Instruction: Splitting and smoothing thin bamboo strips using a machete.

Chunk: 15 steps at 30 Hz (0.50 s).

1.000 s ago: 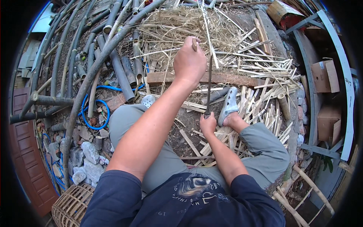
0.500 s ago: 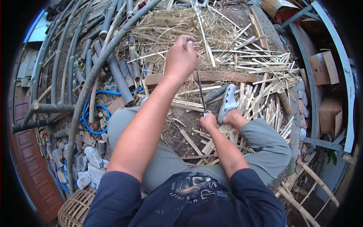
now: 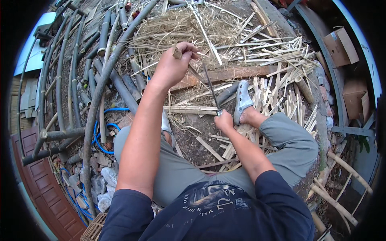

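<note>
Raised in front of me, my left hand (image 3: pixel 173 64) is closed around a bamboo strip (image 3: pixel 196 74). One end of the strip sticks out behind the thumb side, and the rest slants down toward the right. Lower and to the right, my right hand (image 3: pixel 224 120) grips a knife by its handle, which the fingers mostly hide. Its long dark blade (image 3: pixel 210 87) points up and away, with the tip close to the strip. I cannot tell whether blade and strip touch.
A wooden beam (image 3: pixel 233 74) lies across the ground beyond the knife, with a heap of shavings (image 3: pixel 177 30) behind it. Split bamboo strips (image 3: pixel 281 96) are scattered right of my clog (image 3: pixel 242 100). Bamboo poles (image 3: pixel 116 80) and a blue hose (image 3: pixel 96 136) lie left.
My left hand has moved left, and the strip in it now slants away from the blade. My right hand has shifted slightly, still holding the knife. The whole view has turned a little.
</note>
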{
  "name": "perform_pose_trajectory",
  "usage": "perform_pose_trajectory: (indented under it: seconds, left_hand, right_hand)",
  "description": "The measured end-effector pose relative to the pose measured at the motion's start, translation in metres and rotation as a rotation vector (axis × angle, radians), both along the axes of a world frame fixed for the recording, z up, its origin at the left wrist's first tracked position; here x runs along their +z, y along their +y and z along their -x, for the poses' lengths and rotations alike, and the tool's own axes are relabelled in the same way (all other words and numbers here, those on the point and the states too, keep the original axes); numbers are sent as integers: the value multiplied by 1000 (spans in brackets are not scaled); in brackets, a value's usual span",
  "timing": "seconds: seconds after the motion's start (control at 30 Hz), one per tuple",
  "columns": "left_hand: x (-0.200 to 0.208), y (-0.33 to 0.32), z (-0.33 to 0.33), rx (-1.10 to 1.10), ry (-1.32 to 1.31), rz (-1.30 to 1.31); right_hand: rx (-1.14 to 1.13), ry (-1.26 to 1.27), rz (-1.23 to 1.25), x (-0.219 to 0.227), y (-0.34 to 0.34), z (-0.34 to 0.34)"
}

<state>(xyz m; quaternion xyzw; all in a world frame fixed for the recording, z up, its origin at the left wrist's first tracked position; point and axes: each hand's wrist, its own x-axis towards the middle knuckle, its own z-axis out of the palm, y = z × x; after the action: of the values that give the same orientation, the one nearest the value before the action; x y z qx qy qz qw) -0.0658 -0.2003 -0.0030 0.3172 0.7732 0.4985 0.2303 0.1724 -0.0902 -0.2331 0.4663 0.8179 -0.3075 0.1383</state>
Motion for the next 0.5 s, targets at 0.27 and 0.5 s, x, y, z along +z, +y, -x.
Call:
perform_pose_trajectory:
  seconds: [0.27,0.5]
  left_hand:
    - [-5,1,6,0,-20,-34]
    - [24,-8,9,141,-158,-260]
  right_hand:
    - [59,-179,108,4,16,1]
    - [-247,8,730,16,22,-25]
